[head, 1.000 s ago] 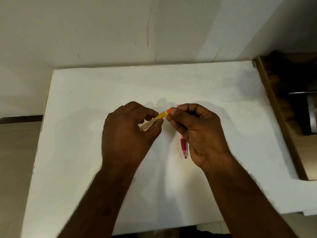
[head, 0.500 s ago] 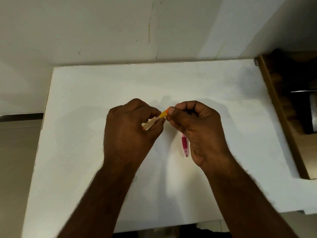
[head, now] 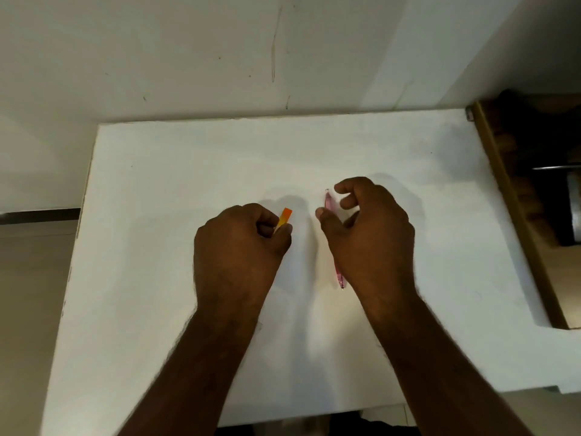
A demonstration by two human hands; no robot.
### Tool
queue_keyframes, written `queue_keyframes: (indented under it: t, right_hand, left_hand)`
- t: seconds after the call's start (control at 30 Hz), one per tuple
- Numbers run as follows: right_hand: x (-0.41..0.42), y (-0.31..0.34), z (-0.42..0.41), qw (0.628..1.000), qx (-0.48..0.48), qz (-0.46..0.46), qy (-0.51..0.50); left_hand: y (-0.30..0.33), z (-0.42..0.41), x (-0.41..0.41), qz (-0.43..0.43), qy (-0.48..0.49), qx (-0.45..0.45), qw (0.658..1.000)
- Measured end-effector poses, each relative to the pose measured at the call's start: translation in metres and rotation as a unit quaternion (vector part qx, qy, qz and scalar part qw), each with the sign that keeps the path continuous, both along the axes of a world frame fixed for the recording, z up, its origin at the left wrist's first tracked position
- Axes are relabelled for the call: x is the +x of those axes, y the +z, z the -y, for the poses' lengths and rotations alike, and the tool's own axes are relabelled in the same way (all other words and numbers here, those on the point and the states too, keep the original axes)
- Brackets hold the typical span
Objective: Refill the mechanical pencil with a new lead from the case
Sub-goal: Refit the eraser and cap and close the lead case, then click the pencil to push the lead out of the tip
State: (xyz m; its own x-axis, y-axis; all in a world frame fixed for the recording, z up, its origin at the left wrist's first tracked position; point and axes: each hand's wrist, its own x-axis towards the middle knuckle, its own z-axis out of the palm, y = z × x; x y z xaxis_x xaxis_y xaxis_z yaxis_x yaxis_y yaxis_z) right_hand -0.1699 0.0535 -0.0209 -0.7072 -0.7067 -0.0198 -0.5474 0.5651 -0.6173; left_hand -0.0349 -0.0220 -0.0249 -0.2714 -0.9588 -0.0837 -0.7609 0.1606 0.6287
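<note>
My left hand [head: 239, 247] is closed around the lead case [head: 284, 217]. Only the case's orange-to-yellow end sticks out above the thumb, pointing up and right. My right hand [head: 367, 234] has the pink mechanical pencil [head: 340, 276] tucked along its palm, tip toward me and rear end [head: 328, 199] poking out by the fingers. Its thumb and forefinger are curled but apart, a short gap from the case. Whether a lead is between those fingertips is too small to tell. Both hands hover over the white table [head: 157, 215].
A brown wooden cabinet edge [head: 515, 215] with a dark interior and a metal object [head: 575, 209] borders the table on the right. A pale wall [head: 220, 58] stands behind the table's far edge. The left edge drops to the floor [head: 28, 278].
My right fingertips, which touched the case's orange end, have come off it and spread. The two hands have drawn apart, and the case now points more upward.
</note>
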Motion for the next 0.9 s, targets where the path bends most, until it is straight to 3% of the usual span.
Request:
queue_keyframes:
  t: [0.07,0.13,0.23,0.3,0.37,0.47,0.57,0.7,0.9]
  right_hand:
    - [0.001,-0.003,0.000,0.997,0.073,-0.014,0.012]
    - [0.003,-0.005,0.001,0.996,0.081,-0.024,0.018]
    - [0.001,-0.006,0.001,0.999,0.045,0.009,0.018]
    - [-0.002,-0.004,0.002,0.994,-0.035,0.107,-0.001]
    - [-0.005,0.002,0.006,0.946,-0.149,0.284,-0.041]
    - [-0.009,0.012,0.008,0.781,-0.293,0.547,-0.070]
    - [-0.011,0.018,0.007,0.667,-0.351,0.655,-0.057]
    - [-0.013,0.020,0.005,0.601,-0.369,0.708,-0.034]
    - [-0.015,0.023,0.005,0.596,-0.379,0.707,-0.040]
  left_hand:
    - [-0.002,-0.001,0.000,0.019,0.002,-0.009,1.000]
    - [-0.003,-0.001,0.000,0.024,0.001,-0.019,1.000]
    - [-0.003,-0.001,0.002,0.022,-0.004,-0.017,1.000]
    - [-0.002,0.000,0.002,0.011,0.001,-0.018,1.000]
    - [0.000,0.002,0.003,-0.004,0.013,-0.026,1.000]
    - [0.003,0.003,0.003,-0.021,0.029,-0.034,0.999]
    - [0.004,0.003,0.003,-0.030,0.029,-0.039,0.998]
    - [0.004,0.002,0.001,-0.036,0.018,-0.047,0.998]
    - [0.005,0.001,0.001,-0.042,0.011,-0.050,0.998]
